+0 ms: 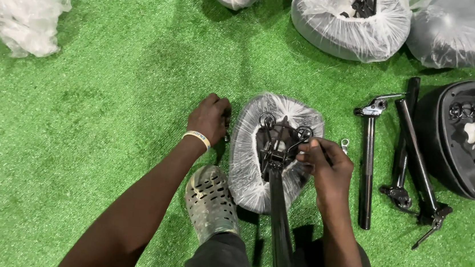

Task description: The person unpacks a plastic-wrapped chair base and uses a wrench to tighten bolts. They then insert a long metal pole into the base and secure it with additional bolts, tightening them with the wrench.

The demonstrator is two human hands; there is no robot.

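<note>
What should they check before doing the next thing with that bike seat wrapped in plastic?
1. Wrapped seat lies upside down on the grass mat: ok.
2. Black post meets the seat's clamp: ok.
3. Right hand fingers on the clamp: ok.
4. Left hand holds a tool: cannot tell, the fist hides it.
5. Clamp is tight: cannot tell.
6. Spare posts lie to the right, apart from the hands: ok.

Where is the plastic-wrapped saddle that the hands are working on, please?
In the head view, the wrapped saddle lies upside down on the green turf at centre, between the left hand and right hand, just beyond the shoe.
</note>
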